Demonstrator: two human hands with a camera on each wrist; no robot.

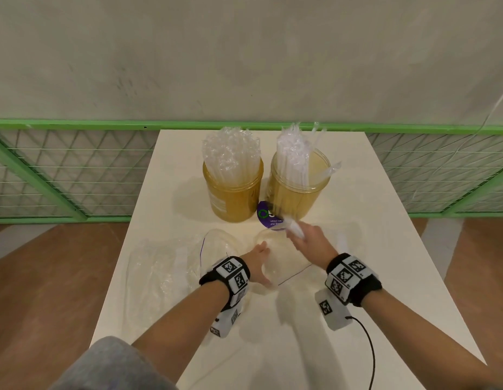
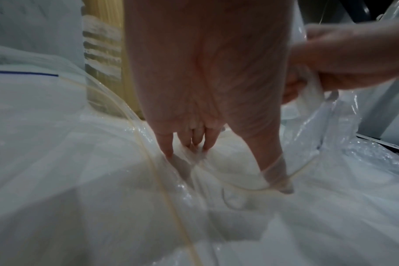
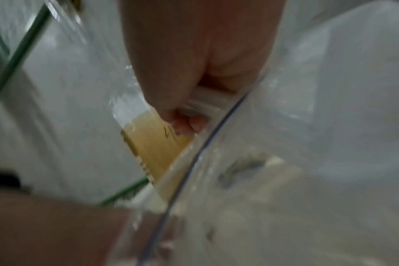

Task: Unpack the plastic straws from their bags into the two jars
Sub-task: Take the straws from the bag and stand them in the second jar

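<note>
Two amber jars stand at the back of the white table (image 1: 385, 249). The left jar (image 1: 233, 192) is packed with clear wrapped straws; the right jar (image 1: 298, 190) holds a looser bunch. My right hand (image 1: 306, 239) grips a small bundle of wrapped straws (image 1: 293, 227) just in front of the right jar, fingers curled round the straws (image 3: 205, 100). My left hand (image 1: 261, 258) reaches into the mouth of a clear bag (image 1: 284, 263). Its fingers (image 2: 189, 142) are straight and press the film down, and the thumb sits against the bag's rim.
A second crumpled clear bag (image 1: 160, 266) lies on the table to the left. A purple label (image 1: 266, 214) lies between the jars' bases. A green mesh fence (image 1: 61, 170) runs behind the table. A black cable (image 1: 370, 347) trails from my right wrist.
</note>
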